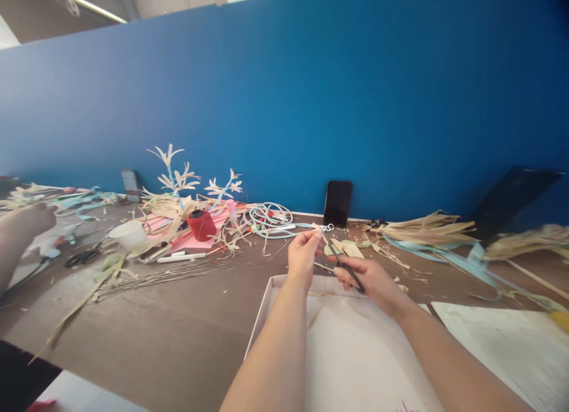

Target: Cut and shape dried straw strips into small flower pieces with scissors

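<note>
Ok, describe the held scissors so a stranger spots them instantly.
Against the big blue panel stands a black phone. Nearer the viewer, at the far edge of the white tray, the right hand holds the scissors; being dark and gripped sets them apart from the pale strips on the table.

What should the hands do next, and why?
Maybe ease the left hand back a tiny bit, because the tip of the scissors in the right hand looks very close to where it seems to pinch a small pale piece.
</note>
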A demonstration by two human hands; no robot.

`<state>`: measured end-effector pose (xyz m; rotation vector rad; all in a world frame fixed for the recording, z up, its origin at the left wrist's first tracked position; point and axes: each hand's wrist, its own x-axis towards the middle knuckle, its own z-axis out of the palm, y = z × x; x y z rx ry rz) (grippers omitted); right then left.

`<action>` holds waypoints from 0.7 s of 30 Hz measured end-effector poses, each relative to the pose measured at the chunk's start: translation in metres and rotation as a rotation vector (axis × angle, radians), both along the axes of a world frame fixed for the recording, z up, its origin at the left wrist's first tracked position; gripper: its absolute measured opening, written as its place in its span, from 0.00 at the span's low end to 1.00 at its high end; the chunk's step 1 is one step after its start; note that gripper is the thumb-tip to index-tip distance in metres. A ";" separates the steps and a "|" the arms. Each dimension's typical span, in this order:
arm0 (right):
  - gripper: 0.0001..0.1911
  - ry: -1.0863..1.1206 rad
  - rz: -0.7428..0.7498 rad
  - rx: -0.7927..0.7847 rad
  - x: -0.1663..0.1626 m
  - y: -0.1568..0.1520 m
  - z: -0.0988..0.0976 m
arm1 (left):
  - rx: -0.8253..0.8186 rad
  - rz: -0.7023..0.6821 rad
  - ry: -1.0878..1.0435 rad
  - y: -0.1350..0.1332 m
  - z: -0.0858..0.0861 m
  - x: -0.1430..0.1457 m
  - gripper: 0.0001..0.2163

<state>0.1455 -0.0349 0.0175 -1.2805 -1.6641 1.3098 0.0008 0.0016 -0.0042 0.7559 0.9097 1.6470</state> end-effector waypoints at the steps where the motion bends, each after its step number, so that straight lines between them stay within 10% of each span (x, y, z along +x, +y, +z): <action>1: 0.23 -0.004 0.001 -0.002 0.000 0.000 0.000 | -0.001 -0.001 -0.001 0.000 0.000 0.000 0.11; 21: 0.23 0.043 -0.018 -0.029 -0.005 0.001 -0.004 | -0.003 -0.001 -0.001 0.004 -0.004 -0.001 0.11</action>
